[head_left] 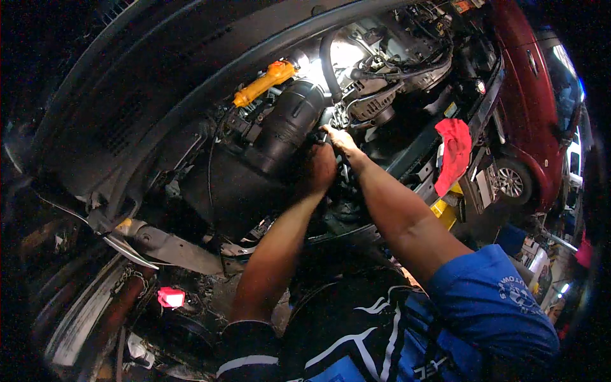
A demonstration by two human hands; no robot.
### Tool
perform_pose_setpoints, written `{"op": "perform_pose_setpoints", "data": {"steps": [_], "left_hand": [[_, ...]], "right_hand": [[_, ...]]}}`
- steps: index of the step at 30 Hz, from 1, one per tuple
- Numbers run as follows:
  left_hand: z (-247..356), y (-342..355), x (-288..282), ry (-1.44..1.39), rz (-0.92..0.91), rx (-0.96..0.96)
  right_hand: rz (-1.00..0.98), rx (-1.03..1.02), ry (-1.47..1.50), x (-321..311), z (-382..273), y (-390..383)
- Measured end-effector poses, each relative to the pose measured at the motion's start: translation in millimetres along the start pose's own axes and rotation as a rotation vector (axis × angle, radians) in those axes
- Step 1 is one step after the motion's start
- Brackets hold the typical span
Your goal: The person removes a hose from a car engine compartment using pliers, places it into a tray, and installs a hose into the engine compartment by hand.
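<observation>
Both of my arms reach into a car's engine bay. My left hand (323, 164) is curled in shadow beside a wide black ribbed air intake duct (289, 121); its fingertips are hidden. Close against it, my right hand (342, 140) has its fingers drawn together at a small dark part I cannot make out. Just beyond the hands are metal fittings (340, 116) and an upright black hose (327, 63). An orange-yellow work light (266, 83) lies past the duct, and bright light falls on the engine there.
A large black housing (223, 184) sits left of my arms. The alternator (377, 109) is at the right of the duct. A red cloth (453, 153) drapes over the bay's right edge. Beyond stands a dark red car (525, 95). A small red lamp (170, 297) glows at lower left.
</observation>
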State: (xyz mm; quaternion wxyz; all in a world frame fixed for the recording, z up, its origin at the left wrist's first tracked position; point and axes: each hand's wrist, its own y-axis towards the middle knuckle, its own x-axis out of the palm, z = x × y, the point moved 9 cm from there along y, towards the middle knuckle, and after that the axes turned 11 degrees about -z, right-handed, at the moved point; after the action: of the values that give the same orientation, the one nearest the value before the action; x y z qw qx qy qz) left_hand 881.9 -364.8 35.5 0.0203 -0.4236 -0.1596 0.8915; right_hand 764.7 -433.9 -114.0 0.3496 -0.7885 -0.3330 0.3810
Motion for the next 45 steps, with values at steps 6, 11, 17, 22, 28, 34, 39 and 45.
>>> {"op": "perform_pose_setpoints", "data": {"steps": [6, 11, 17, 22, 28, 34, 39, 45], "left_hand": [[-5.7, -2.9, 21.7, -0.128, -0.028, 0.099], [-9.2, 9.3, 56.5, -0.170, 0.103, 0.170], [-25.9, 3.6, 50.4, -0.381, -0.107, -0.008], [-30.9, -27.0, 24.6, -0.952, -0.109, -0.249], [8.2, -51.2, -18.1, -1.061, -0.349, 0.196], [1.2, -61.9, 57.1, -1.508, -1.138, -0.550], [-4.7, -48.5, 83.3, -1.816, -0.857, -0.442], [9.4, -52.8, 64.7, -1.908, -0.698, -0.559]], "right_hand": [[-0.061, -0.092, 0.578, -2.0, -1.4, 2.9], [-0.138, 0.051, 0.301, -2.0, -15.2, -14.9], [-0.041, 0.059, 0.170, -7.7, -8.2, -15.0], [0.049, 0.026, 0.301, -9.0, 12.5, 12.0], [-0.007, 0.210, 0.246, -11.6, 8.9, -3.9], [0.043, 0.200, 0.234, -19.2, -8.5, -24.0], [-0.036, 0.199, 0.241, -18.3, -12.8, -31.2], [0.001, 0.176, 0.258, -18.1, -11.5, -27.1]]}}
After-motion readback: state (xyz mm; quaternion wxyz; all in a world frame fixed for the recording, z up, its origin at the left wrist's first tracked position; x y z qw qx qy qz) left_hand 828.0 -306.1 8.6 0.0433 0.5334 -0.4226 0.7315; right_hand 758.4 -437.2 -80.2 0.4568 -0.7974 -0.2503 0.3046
